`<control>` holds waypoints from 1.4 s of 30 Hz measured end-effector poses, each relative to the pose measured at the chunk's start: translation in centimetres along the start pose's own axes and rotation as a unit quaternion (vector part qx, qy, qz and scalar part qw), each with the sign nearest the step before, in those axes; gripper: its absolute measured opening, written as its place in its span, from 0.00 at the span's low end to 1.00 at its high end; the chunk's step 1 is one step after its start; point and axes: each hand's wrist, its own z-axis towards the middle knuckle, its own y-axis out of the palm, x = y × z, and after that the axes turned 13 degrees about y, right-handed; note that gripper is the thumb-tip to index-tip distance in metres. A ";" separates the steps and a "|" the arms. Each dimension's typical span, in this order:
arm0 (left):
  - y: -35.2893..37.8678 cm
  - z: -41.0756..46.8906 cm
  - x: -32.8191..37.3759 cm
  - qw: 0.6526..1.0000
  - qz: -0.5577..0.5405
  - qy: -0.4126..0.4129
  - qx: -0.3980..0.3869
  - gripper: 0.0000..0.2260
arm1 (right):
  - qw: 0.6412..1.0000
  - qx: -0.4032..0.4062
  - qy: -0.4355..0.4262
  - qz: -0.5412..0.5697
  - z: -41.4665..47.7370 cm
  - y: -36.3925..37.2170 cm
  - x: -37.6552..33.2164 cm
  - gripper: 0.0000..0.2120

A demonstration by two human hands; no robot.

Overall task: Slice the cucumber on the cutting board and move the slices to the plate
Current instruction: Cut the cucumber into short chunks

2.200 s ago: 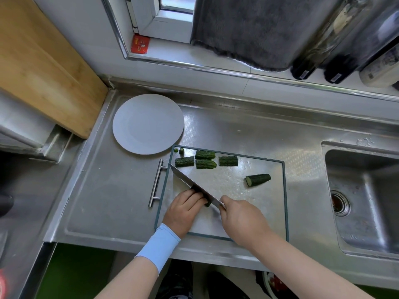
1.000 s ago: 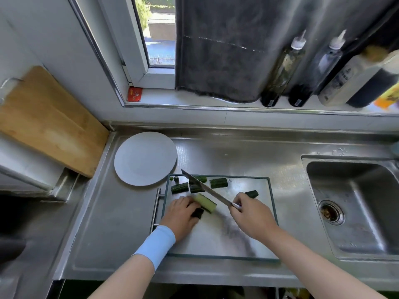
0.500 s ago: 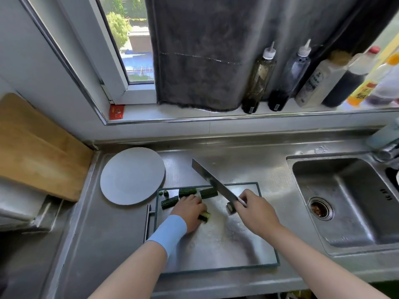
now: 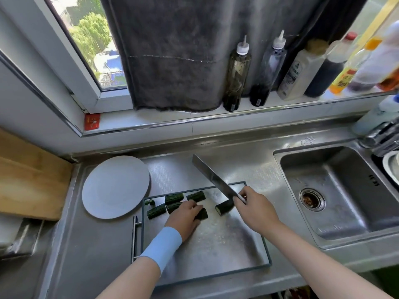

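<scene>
A steel sink [image 4: 345,169] was set into a steel surface [image 4: 97,244], with a tap [image 4: 382,134] at its far right corner. Far to the left of the sink, a wooden board [image 4: 28,180] leaned on the wall. Behind the sink, a row of bottles [image 4: 237,72] stood on a windowsill, and a dark cloth [image 4: 172,50] hung there.

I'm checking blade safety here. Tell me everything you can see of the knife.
The knife has a long, broad, bare steel blade with a squared tip, cleaver-like. The right hand grips its handle, which is hidden. The blade slants up and away to the left, across the far edge of the cutting board. Its heel is by a cucumber piece; contact is unclear.
</scene>
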 end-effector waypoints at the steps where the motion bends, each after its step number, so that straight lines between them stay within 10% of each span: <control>1: -0.1 0.3 0.3 1.000 -0.016 0.005 0.025 0.22 | 1.000 0.002 0.000 0.004 0.2 -0.1 0.1 0.09; 6: -0.8 5.3 2.1 0.991 -0.040 0.035 0.127 0.18 | 1.000 0.018 0.007 0.023 1.2 -0.8 0.6 0.09; 14: -0.4 10.8 2.8 0.997 0.057 -0.017 0.038 0.19 | 0.999 0.044 0.005 0.024 2.6 -2.0 0.9 0.08; 21: -1.5 3.0 0.6 0.976 -0.035 -0.007 0.213 0.10 | 0.999 0.019 -0.027 0.009 2.1 -0.9 0.4 0.08; 28: 0.2 -10.0 -3.4 0.999 0.032 0.006 0.017 0.23 | 0.997 0.003 -0.069 -0.045 0.8 1.9 -1.2 0.04; 42: 1.9 -0.9 0.6 0.991 -0.017 -0.030 0.129 0.13 | 0.997 0.025 -0.055 -0.043 -0.3 2.0 -0.8 0.04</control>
